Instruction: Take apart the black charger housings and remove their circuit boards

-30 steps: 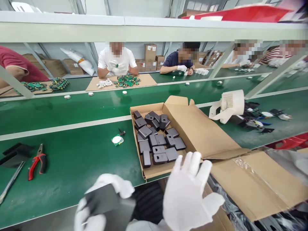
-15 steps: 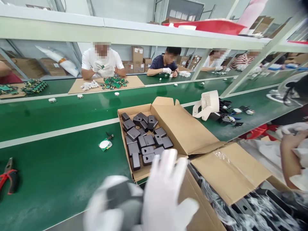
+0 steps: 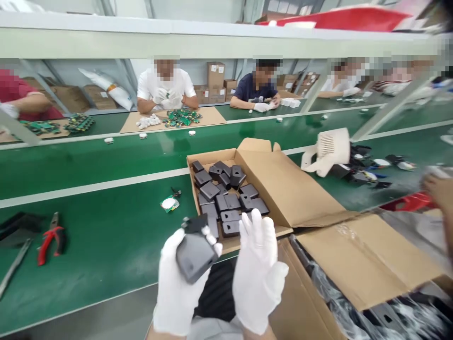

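Holding a black housing (image 3: 196, 257) in my left hand (image 3: 177, 288), I have that grip closed around it, just over the near edge of the green counter (image 3: 106, 245). A darker piece (image 3: 196, 223) shows at its far end, too blurred to make out. My right hand (image 3: 257, 269) is open and empty, palm up, in front of the open box (image 3: 290, 184) of small black cases (image 3: 209, 190). Left of the box lie a circuit board (image 3: 170, 204) and, farther left, red-handled pliers (image 3: 45, 243). Across the counter, a white-shirted person (image 3: 146, 84) holds something small.
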`<state>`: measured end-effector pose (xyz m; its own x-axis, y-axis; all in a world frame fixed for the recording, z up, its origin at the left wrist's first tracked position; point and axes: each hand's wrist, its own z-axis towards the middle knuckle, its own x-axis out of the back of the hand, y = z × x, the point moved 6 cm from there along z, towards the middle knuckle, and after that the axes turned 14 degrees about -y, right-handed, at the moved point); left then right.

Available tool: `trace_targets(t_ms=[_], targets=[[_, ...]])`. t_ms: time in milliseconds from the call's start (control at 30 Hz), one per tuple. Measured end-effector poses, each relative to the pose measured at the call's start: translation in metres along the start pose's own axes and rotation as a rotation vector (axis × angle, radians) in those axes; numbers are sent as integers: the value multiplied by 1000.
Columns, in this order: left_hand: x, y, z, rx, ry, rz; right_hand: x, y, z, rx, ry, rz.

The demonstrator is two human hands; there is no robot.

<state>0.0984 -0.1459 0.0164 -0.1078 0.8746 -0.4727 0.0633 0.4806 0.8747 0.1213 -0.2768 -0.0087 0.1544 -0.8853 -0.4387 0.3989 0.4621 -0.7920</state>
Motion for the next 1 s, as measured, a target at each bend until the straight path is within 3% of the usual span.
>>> trace_targets(t_ms=[100,200,367,633,767,900,1000], targets=[[-2,-8,11,171,92,-368,-2,-1,-1,-91,-263,-211],[-11,-12,8,264,138,-623,-18,-10,-3,-44,-550,-492],[-15,-12,-3,301,136,-681,-38,-23,2,56,-575,-727],[-1,-9,-7,220,60,-493,-44,-24,3,89,-575,-746],[4,-2,-9,118,72,-229,-45,-23,3,71,-580,-736],[14,4,-8,-62,90,45,-33,-5,2,-171,-593,-385],[12,23,-8,-413,-13,601,-23,10,-3,-384,-613,-219]])
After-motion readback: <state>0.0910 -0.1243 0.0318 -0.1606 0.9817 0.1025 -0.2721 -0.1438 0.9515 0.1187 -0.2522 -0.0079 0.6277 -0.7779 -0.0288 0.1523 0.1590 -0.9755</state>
